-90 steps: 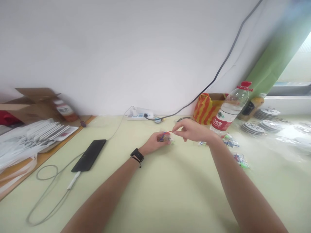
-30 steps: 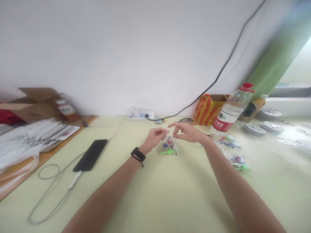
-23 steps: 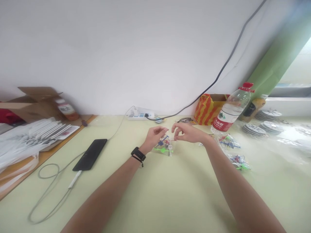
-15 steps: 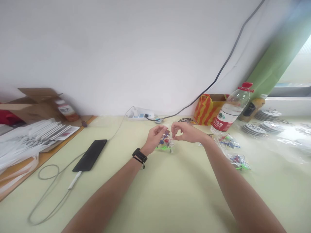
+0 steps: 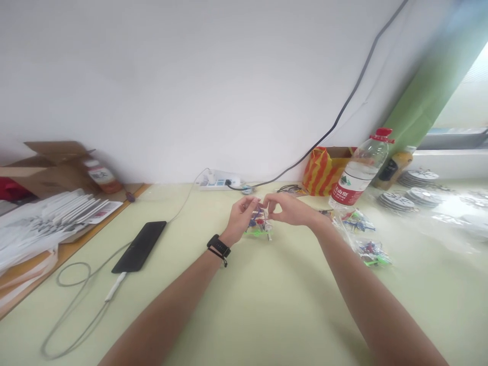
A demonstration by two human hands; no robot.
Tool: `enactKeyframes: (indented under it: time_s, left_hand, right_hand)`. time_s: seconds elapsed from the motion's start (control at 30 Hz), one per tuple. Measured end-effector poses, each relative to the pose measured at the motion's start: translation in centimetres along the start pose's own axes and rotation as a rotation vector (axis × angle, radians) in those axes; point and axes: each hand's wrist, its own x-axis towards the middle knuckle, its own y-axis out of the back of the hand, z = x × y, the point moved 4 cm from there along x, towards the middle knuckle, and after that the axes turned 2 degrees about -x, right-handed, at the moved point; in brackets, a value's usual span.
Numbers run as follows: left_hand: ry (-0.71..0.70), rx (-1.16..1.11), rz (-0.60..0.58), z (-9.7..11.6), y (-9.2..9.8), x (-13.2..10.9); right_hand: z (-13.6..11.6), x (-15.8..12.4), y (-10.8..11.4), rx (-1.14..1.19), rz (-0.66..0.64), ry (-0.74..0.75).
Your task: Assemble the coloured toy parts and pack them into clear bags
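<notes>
Between my hands, just above the table, is a clear plastic bag of small colourful parts (image 5: 260, 227), with blue, red and green pieces showing through. My left hand (image 5: 242, 216) pinches its top edge from the left, thumb against fingers. From the right, my right hand (image 5: 284, 208) has its thumb and fingertips closed at the bag's upper right edge. The exact spot under the fingertips is too small to make out. Two similar bags lie to the right, one bag (image 5: 358, 221) farther back and another bag (image 5: 373, 253) nearer.
A large water bottle (image 5: 356, 175) stands by a striped bag (image 5: 322, 170) at the right, with stacked discs (image 5: 396, 202) beyond. Left lie a black phone (image 5: 140, 246) on a cable and white packets (image 5: 68, 211) near a cardboard box (image 5: 53, 168). A power strip (image 5: 219, 183) sits against the wall.
My right hand has moved slightly left and its fingertips have closed in on the bag's top, nearer my left hand. My left hand keeps its pinch. The camera view has shifted slightly.
</notes>
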Motion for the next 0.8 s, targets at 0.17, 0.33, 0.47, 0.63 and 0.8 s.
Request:
enactKeyframes:
  time_s: [0.17,0.33,0.47,0.63,0.8]
  left_hand:
    - [0.062,-0.027,-0.01,0.3,0.8,0.5]
    - [0.088,-0.043,0.034,0.0,1.3,0.7]
    - [0.136,-0.042,0.022,-0.3,1.2,0.6]
    - [0.169,0.017,-0.023,-0.5,0.7,0.1]
    - [0.175,0.081,-0.067,-0.3,0.9,-2.1]
  right_hand:
    - [0.6,0.0,1.0,0.162,0.199,0.018]
    - [2.4,0.0,0.1,0.363,0.376,-0.146]
    - [3.4,0.6,-2.7,0.627,0.148,-0.238]
    - [3.4,0.6,-4.9,0.841,0.118,-0.302]
    - [2.9,-1.4,-6.3,0.944,0.136,-0.389]
